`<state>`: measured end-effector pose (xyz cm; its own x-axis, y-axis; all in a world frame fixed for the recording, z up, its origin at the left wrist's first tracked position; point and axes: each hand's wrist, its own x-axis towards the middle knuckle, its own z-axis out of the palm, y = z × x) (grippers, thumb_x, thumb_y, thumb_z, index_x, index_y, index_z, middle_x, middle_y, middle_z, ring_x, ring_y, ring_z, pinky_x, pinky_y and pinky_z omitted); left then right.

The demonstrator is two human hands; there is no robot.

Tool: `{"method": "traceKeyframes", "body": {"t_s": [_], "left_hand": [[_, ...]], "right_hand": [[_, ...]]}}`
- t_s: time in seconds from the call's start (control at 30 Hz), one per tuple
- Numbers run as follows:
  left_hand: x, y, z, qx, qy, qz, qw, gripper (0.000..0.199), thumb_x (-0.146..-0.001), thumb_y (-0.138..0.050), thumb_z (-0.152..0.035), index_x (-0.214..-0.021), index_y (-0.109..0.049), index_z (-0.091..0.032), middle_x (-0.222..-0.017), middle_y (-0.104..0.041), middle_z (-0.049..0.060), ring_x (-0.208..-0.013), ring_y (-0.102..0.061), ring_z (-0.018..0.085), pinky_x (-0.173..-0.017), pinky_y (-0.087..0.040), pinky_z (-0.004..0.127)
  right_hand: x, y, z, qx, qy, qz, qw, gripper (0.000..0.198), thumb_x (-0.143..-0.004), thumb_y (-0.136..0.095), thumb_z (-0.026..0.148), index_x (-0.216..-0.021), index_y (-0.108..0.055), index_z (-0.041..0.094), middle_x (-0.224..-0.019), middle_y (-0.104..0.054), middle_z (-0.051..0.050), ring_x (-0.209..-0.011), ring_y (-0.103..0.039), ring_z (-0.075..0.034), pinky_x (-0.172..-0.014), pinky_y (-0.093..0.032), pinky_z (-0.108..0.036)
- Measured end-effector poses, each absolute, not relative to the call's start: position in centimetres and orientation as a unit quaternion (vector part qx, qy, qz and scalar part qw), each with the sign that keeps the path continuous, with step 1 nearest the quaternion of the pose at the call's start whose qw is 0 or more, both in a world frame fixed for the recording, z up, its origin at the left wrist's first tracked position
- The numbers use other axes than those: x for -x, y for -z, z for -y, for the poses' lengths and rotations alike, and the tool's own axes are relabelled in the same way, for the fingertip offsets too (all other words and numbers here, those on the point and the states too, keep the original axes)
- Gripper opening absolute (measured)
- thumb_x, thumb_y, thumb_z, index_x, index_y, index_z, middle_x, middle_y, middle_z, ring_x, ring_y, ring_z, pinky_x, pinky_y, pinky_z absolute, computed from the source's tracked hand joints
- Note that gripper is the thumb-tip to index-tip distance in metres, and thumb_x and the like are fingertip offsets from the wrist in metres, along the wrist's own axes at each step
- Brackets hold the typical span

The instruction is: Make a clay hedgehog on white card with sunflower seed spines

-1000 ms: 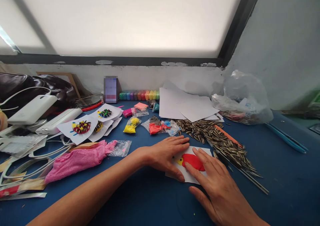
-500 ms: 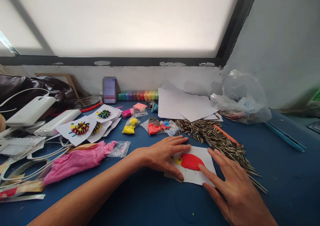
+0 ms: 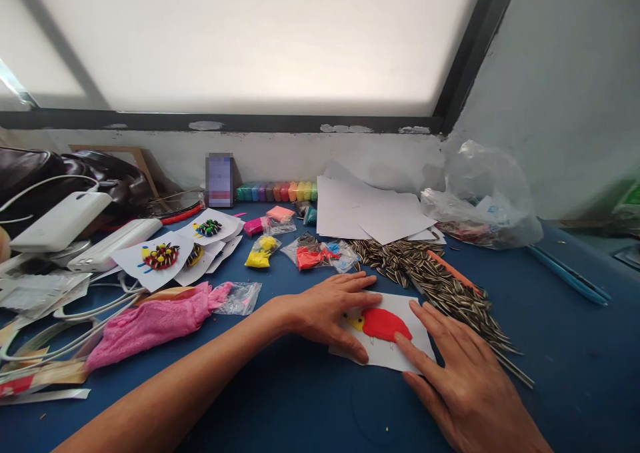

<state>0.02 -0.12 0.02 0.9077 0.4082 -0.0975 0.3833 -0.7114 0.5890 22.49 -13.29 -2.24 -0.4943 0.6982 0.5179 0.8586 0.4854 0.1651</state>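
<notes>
A small white paper lies on the blue table before me. Spread on it is a flat oval of red modelling clay, with a yellow clay head at its left end and thin drawn legs beneath. My left hand rests on the paper's left side, fingers stretched out and partly covering it. My right hand is open, its index fingertip touching the lower right edge of the red clay. Behind the paper lies a heap of striped sunflower seeds.
Clay packets, yellow and red, lie beyond my left hand. Finished seed pictures, a pink cloth and white power banks are at left. White sheets, a plastic bag and a blue pen sit farther back.
My right hand has shifted slightly left, its index fingertip sliding a little along the red clay's edge. The left hand stays in place on the paper.
</notes>
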Motion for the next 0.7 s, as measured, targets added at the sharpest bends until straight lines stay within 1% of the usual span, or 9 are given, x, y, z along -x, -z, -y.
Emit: {"method": "traceKeyframes", "body": {"t_s": [0.1,0.27,0.43,0.57,0.7], "left_hand": [[-0.05,-0.08,0.13,-0.924,-0.020,-0.211,0.318,0.096,-0.070,-0.071,-0.064,-0.148,-0.036,-0.020,-0.160,-0.014,0.010,-0.148,-0.010,0.033,-0.119,-0.013,0.050],[-0.06,0.07,0.11,-0.924,-0.027,-0.210,0.317,0.093,-0.070,-0.071,-0.064,-0.147,-0.036,-0.025,-0.160,-0.015,0.010,-0.147,-0.011,0.033,-0.119,-0.015,0.050],[-0.01,0.23,0.09,-0.923,-0.034,-0.208,0.323,0.091,-0.070,-0.073,-0.062,-0.146,-0.037,-0.026,-0.160,-0.015,0.010,-0.147,-0.011,0.033,-0.118,-0.015,0.051],[0.04,0.28,0.08,-0.923,-0.034,-0.211,0.321,0.092,-0.070,-0.072,-0.063,-0.147,-0.037,-0.026,-0.160,-0.015,0.008,-0.147,-0.011,0.033,-0.119,-0.015,0.049],[0.05,0.16,0.12,-0.922,-0.034,-0.210,0.324,0.091,-0.070,-0.073,-0.061,-0.146,-0.037,-0.025,-0.160,-0.016,0.010,-0.147,-0.011,0.033,-0.118,-0.015,0.051]], "right_hand": [[-22.45,2.21,13.35,0.475,0.196,0.830,0.216,0.028,-0.095,-0.049,0.030,-0.110,-0.071,0.021,-0.138,-0.052,-0.018,-0.129,-0.046,-0.032,-0.098,-0.041,-0.048],[-22.89,1.94,13.20,0.467,0.215,0.837,0.189,0.035,-0.093,-0.052,0.033,-0.119,-0.067,0.015,-0.140,-0.049,-0.023,-0.128,-0.046,-0.035,-0.094,-0.044,-0.049],[-23.00,1.97,13.04,0.476,0.223,0.833,0.175,0.033,-0.094,-0.049,0.034,-0.114,-0.070,0.019,-0.137,-0.052,-0.022,-0.123,-0.050,-0.036,-0.091,-0.045,-0.050],[-22.99,1.90,13.11,0.465,0.218,0.839,0.179,0.032,-0.093,-0.052,0.034,-0.116,-0.069,0.019,-0.138,-0.051,-0.022,-0.125,-0.049,-0.035,-0.093,-0.044,-0.050],[-22.90,1.84,13.18,0.456,0.214,0.844,0.184,0.030,-0.094,-0.051,0.032,-0.114,-0.069,0.020,-0.138,-0.051,-0.021,-0.126,-0.048,-0.034,-0.093,-0.044,-0.049]]}}
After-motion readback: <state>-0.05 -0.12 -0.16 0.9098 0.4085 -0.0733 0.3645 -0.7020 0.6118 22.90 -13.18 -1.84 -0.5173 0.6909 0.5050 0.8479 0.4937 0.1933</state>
